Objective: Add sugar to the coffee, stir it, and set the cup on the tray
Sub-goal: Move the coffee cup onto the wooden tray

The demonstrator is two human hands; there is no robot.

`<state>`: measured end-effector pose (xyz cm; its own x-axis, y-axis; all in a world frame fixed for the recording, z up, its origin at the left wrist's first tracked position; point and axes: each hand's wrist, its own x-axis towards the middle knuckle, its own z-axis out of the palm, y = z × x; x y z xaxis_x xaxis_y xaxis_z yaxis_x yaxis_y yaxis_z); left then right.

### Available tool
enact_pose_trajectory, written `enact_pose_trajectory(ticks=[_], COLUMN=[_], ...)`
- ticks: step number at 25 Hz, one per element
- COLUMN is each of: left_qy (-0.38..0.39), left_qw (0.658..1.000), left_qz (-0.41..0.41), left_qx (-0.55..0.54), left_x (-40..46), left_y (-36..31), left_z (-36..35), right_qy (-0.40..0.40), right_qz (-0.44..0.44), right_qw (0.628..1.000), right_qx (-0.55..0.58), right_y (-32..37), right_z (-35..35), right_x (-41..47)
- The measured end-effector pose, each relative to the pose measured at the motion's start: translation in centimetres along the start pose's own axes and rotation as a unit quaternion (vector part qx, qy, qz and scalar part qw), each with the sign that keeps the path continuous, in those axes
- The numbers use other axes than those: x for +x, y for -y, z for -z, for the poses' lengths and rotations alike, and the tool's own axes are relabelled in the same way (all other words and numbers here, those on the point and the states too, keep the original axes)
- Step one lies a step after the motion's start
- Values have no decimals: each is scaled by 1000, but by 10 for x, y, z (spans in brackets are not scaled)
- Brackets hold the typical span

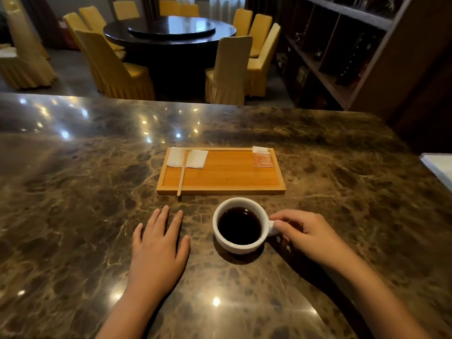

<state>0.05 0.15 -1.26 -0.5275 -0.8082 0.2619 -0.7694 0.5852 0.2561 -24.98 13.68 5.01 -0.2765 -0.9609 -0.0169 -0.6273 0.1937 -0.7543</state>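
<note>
My right hand (305, 231) pinching handle of cup (241, 226), cup on table (73, 192) just before tray (221, 189) near edge; left hand (159, 245) spread flat. Sugar (263, 159) unopened at tray's far right corner, stirrer (182, 174) at left. Cup full: jerk spills coffee

My palm lies on glossy brown marble counter (97, 192); at twelve o'clock, a matt wooden tray (220, 177) (paper napkin (193, 159), wooden stirrer (182, 174)); glazed ceramic cup (221, 238).
</note>
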Motion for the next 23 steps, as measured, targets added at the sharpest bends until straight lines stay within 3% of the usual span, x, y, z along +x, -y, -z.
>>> enact_pose_trajectory(ticks=[10, 23], left_qy=[5, -4], left_qw=[1000, 1000], left_qz=[3, 3], left_qx=[-3, 0], left_x=[-1, 0], left_y=[0, 1], left_z=[2, 0], right_qy=[78, 81], right_qz=[-61, -23], right_qw=[960, 930], right_qx=[260, 359], right_y=[0, 1], right_z=[-15, -4], right_x=[2, 18])
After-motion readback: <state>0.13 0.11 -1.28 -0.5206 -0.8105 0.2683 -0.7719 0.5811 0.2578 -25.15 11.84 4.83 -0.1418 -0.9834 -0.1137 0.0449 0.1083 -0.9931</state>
